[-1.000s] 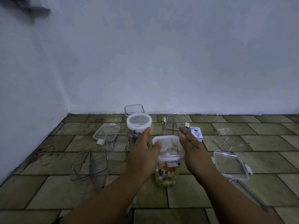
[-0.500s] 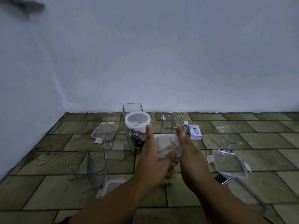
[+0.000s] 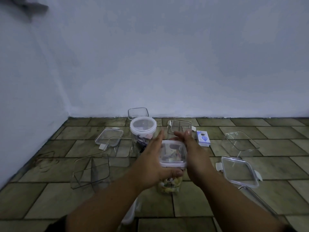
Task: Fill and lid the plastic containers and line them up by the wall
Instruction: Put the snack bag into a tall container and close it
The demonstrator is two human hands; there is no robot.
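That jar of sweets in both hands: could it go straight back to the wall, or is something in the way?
Not straight back. The jar, held between the left hand and right hand, has an empty clear box right behind it, and the round jar back-left. The floor by the wall further right looks free.

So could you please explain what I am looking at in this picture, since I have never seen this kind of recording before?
There is no machine: a camera worn on a person's head looks down at their two bare hands. The left hand and right hand press on either side of a tall lidded container of colourful items, standing on a tiled floor. Around it lie empty clear boxes and loose lids, such as one square lid, plus a round lidded jar and a small blue box nearer the wall.
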